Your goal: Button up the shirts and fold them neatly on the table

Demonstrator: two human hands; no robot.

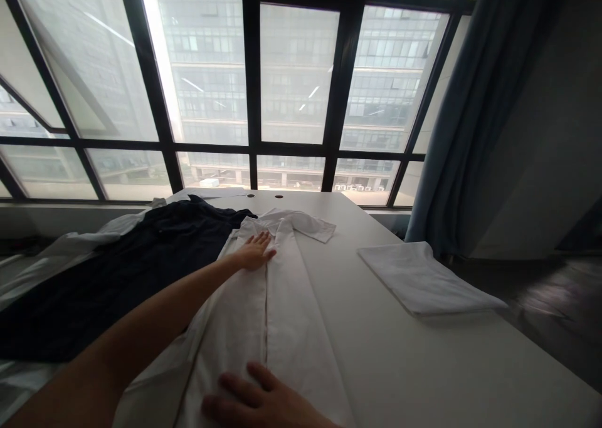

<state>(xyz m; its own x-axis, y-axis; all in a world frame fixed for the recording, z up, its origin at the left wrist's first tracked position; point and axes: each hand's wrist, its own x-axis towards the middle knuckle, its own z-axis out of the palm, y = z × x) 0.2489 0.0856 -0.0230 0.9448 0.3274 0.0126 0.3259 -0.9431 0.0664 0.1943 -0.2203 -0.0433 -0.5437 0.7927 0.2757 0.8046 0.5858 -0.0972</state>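
Observation:
A long white short-sleeved garment [291,302], perhaps a lab coat, lies spread lengthwise on the white table, its collar end toward the window and one sleeve out to the right. A dark seam or opening edge runs down its middle. My left hand [256,251] rests flat near the collar, fingers spread and pointing away from me. Closer to me, my right hand [266,400] is over the lower part of the garment with its fingers apart; the bottom of the frame cuts it off. Neither hand grips the cloth.
Left of the white garment lies a dark navy garment [126,271], with more white cloth [70,246] beyond it. A folded white cloth [418,277] sits at the right edge of the table [399,365]. Behind stand framed windows [291,77] and a blue curtain [465,121].

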